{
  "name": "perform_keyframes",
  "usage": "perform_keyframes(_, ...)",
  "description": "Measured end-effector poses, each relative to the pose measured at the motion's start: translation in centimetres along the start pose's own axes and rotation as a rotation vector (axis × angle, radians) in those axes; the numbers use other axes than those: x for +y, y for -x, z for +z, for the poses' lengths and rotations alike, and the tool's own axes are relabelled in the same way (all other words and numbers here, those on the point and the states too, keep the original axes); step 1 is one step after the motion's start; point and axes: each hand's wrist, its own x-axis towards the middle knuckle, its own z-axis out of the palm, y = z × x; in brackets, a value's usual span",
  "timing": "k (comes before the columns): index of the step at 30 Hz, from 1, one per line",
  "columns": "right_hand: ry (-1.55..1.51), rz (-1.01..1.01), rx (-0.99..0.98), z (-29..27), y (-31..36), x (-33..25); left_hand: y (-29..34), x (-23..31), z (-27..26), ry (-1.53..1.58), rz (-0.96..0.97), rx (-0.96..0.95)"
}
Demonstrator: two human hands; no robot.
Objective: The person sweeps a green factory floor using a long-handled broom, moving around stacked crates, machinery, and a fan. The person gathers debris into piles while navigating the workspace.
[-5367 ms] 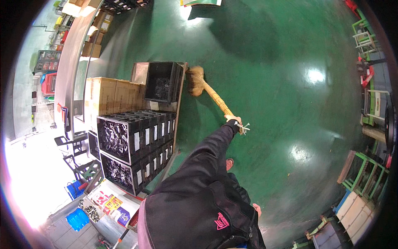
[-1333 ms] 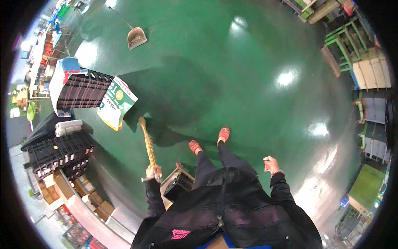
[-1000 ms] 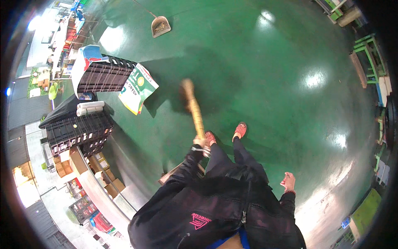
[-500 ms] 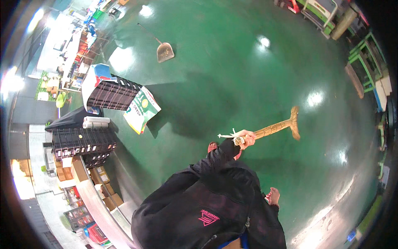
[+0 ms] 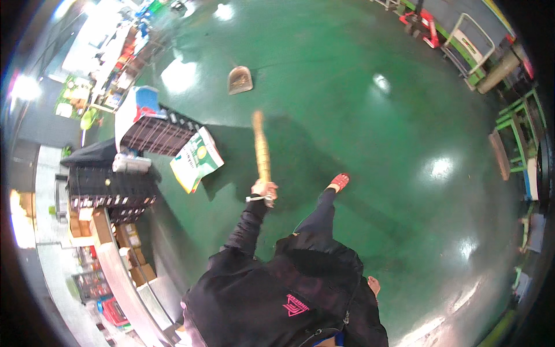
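Observation:
My left hand [image 5: 264,189] is closed round the bound end of a tan straw broom [image 5: 262,149], and a white cord hangs at the grip. The broom points forward, away from my body, its far end narrow and slightly blurred in this view. Beyond its tip, a worn dustpan [image 5: 240,82] lies on the green floor. Low beside my jacket, my right hand [image 5: 374,285] shows only in part; its fingers look loosely bent, and I see nothing in them. A foot in a red sandal [image 5: 341,181] is stretched forward on the floor.
Dark stacked crates [image 5: 159,133] stand to the left, with a green and white bag [image 5: 198,160] against them. Nearer left is a shelf with cardboard boxes [image 5: 139,263]. Far right are a red pallet jack [image 5: 425,28], a platform trolley [image 5: 467,49] and green metal frames [image 5: 517,127].
My left hand has swung leftward with the broom, which turned from pointing right to pointing forward. One leg has stepped forward. The surroundings have shifted slightly in view.

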Motion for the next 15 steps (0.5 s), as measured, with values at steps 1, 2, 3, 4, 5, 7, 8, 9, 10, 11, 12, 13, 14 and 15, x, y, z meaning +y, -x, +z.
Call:
perform_keyframes(1, 0.058, 0.0, 0.013, 0.4, -0.2, -1.4, -3.3, 0.6, -2.1, 0.152, -0.065, -0.141)
perform_keyframes(2, 0.111, -0.002, 0.031, 0.8, -0.6, -3.1, -6.8, 1.2, -4.6, 0.718, -0.246, -0.532)
perform_keyframes(3, 0.164, 0.005, 0.054, 1.3, -0.7, -4.7, -11.1, 2.3, -6.4, 0.567, -0.099, -0.632)
perform_keyframes(4, 0.223, 0.032, 0.078, 1.4, -0.1, -5.9, -15.1, 3.1, -8.0, 0.601, -0.121, -0.641)
perform_keyframes(5, 0.289, 0.061, 0.098, 1.5, 0.4, -7.2, -18.8, 4.1, -9.2, 0.703, -0.268, -0.555)
perform_keyframes(7, 0.287, 0.095, 0.144, 1.8, 0.4, -10.3, -25.6, 6.7, -9.1, 0.73, -0.428, -0.501)
perform_keyframes(8, 0.221, 0.113, 0.175, 1.8, 0.4, -11.8, -27.3, 7.0, -7.5, 0.632, -0.356, -0.609)
perform_keyframes(9, 0.195, 0.119, 0.217, 1.8, 0.4, -13.0, -28.5, 7.7, -5.3, 0.424, -0.316, -0.578)
perform_keyframes(10, 0.145, 0.114, 0.225, 1.9, 0.3, -14.2, -28.7, 8.4, -2.6, 0.22, -0.314, -0.563)
perform_keyframes(11, 0.132, 0.096, 0.247, 2.1, 0.1, -15.3, -27.8, 7.9, 1.2, 0.177, -0.117, -0.51)
perform_keyframes(12, 0.098, 0.072, 0.253, 2.4, -0.2, -16.3, -26.6, 7.9, 5.1, 0.068, -0.047, -0.522)
perform_keyframes(13, 0.08, 0.064, 0.277, 2.9, -0.4, -17.1, -25.8, 7.9, 9.9, 0.195, -0.322, -0.423)
perform_keyframes(14, 0.046, 0.047, 0.287, 3.5, -0.5, -17.7, -23.7, 7.3, 13.9, 0.187, -0.234, -0.564)
perform_keyframes(15, 0.018, 0.004, 0.291, 4.1, -0.6, -18.2, -22.8, 7.2, 18.3, 0.199, -0.51, -0.816)
